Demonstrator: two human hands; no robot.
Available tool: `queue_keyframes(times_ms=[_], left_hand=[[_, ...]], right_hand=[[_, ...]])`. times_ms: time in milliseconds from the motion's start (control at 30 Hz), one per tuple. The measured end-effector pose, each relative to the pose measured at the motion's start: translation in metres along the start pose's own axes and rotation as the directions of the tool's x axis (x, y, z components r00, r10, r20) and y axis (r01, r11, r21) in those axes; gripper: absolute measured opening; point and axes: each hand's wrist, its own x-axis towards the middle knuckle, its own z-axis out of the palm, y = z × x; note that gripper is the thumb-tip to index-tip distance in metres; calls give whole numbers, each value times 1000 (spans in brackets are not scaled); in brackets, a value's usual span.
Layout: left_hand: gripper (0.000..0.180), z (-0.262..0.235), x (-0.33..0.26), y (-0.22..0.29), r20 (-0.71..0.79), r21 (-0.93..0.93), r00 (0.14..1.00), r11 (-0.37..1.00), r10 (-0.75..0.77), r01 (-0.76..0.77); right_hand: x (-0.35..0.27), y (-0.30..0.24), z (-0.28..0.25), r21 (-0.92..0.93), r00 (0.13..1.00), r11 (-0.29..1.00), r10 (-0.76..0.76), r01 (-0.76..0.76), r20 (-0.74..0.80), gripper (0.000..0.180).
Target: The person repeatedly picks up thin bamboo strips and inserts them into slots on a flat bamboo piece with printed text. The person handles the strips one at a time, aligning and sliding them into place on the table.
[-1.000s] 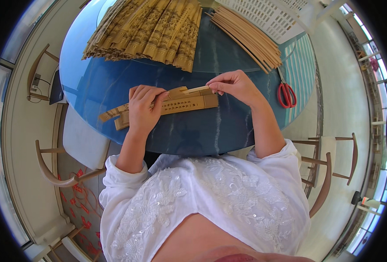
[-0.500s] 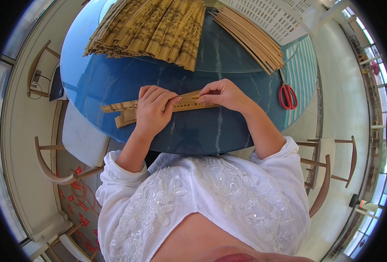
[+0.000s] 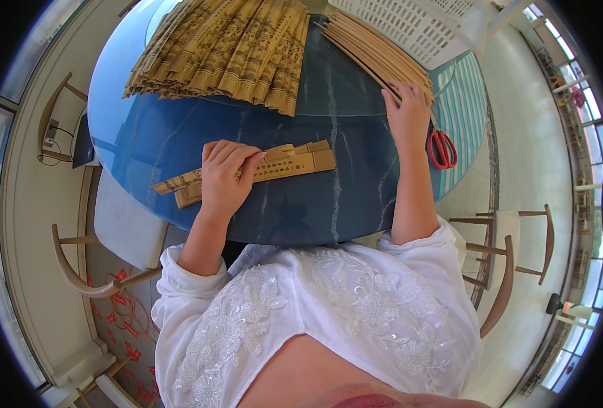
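My left hand (image 3: 228,178) is closed over folded golden printed paper strips (image 3: 301,162) lying on the near part of the table. Two strips cross under the fingers, and a small folded tab stands up just right of my thumb. At the far right my right hand (image 3: 409,114) reaches out to a bundle of thin wooden sticks (image 3: 373,51), its thumb and fingers closed around the near end of a stick at the bundle's left edge. The fingers partly cover the ends of the other sticks.
A pile of pleated golden paper (image 3: 226,58) lies at the back left of the round blue table (image 3: 294,211). Red-handled scissors (image 3: 442,149) lie on a striped mat (image 3: 466,102) at the right. Behind the sticks stands a white plastic basket (image 3: 410,24). Wooden chairs surround the table.
My right hand has left the paper strips and moved far and to the right, onto the wooden sticks. My left hand has stayed on the strips.
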Motion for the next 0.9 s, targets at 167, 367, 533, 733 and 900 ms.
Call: queue_keyframes(times_ms=[167,367,533,733,900], left_hand=[[6,-2,0,0,-8,-4,1000,1000,1,-1],[6,-2,1,-3,-40,-9,999,1000,18,-19],[5,-3,-1,-6,-49,1,999,1000,9,-9],[6,-3,-3,-10,-51,13,999,1000,-20,21],[7,-4,-1,-10,-48,14,998,999,-28,29]], right_hand=[[-2,10,4,-156,987,982,120,-102,111,19],[-3,25,14,-150,998,988,34,-27,45,20],[10,-15,-13,696,895,576,375,-429,241,16],[10,-26,-24,982,910,-97,371,-161,186,17],[11,-15,-31,958,935,-276,315,-74,163,28]])
